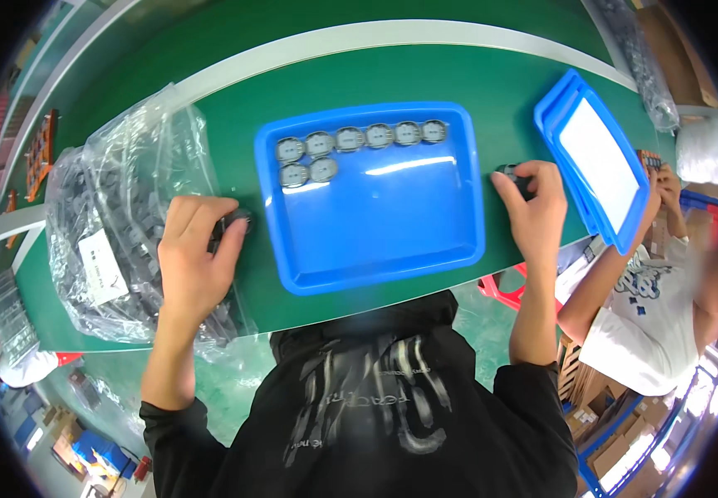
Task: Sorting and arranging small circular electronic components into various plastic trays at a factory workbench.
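Note:
A blue plastic tray [375, 278] lies on the green table in front of me. Along its far side runs a row of several grey roundish plastic parts [349, 139], with two more below at the left end. Left of the tray, my left hand [195, 253] pinches a dark rounded part [238, 219] between thumb and fingers. On the tray's other side, my right hand [536, 207] grips a similar dark part [515, 173], partly covered by its fingers. Both hands are just outside the tray walls.
A clear plastic bag [139, 174] full of dark parts, with a white label, rests beside my left hand. Stacked blue trays [595, 162] stand at the right. Beyond them a person in a white shirt [637, 324] holds something small. A red stool [504, 286] is under the table edge.

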